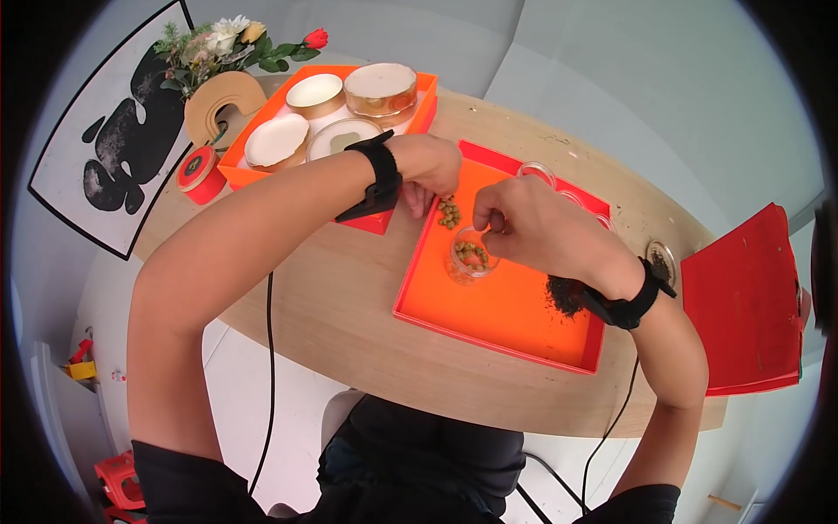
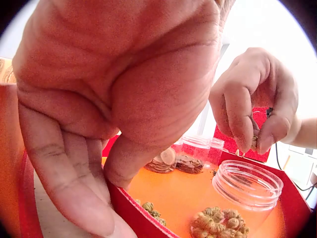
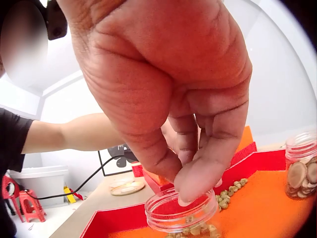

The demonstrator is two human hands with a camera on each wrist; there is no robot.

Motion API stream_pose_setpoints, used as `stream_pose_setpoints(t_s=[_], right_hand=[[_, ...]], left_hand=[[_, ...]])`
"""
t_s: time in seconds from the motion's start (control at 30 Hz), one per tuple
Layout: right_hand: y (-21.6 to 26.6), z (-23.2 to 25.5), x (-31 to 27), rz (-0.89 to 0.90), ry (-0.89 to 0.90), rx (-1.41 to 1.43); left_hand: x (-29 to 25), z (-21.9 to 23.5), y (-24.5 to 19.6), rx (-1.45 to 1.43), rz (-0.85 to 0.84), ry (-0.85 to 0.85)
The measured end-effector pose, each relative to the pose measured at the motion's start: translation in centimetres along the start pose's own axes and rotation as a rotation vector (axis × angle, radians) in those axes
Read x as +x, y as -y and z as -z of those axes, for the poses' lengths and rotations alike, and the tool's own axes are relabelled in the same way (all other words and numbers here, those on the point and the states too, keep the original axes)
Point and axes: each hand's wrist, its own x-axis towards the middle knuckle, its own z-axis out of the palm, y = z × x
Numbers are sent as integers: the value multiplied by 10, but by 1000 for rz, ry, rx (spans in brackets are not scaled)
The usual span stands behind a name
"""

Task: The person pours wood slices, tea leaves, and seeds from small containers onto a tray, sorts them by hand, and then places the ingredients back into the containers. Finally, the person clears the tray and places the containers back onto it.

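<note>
My left hand point(image 1: 426, 168) grips the left wall of the red-edged orange tray point(image 1: 497, 316), thumb inside and fingers outside in the left wrist view. Over a clear open jar point(image 1: 468, 262) hangs my right hand point(image 1: 548, 225), thumb and fingertips together. Between them a small greenish dried bud point(image 2: 254, 143) shows in the left wrist view. Similar buds point(image 2: 218, 223) lie in the jar. Beside the tray's wall, a small pile of loose buds point(image 1: 449, 212) sits on the tray floor. In the right wrist view the fingertips are just above the jar's rim point(image 3: 181, 228).
Dark loose leaves point(image 1: 566, 297) lie on the tray's right part, partly under my right wrist. Jars with dried slices point(image 3: 300, 173) stand at its far side. An orange box point(image 1: 229, 166) with round tins is at the left; a red lid point(image 1: 742, 306) at the right.
</note>
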Motion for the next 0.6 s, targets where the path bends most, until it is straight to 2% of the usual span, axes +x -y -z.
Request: stream_pose_setpoints(t_s=[0.17,0.6], right_hand=[[1,-2,0,-46,46,47],[6,2,2,-20,29,25]], left_hand=[[0,1,0,4,3,3],[-1,1,3,-15,-16,5]])
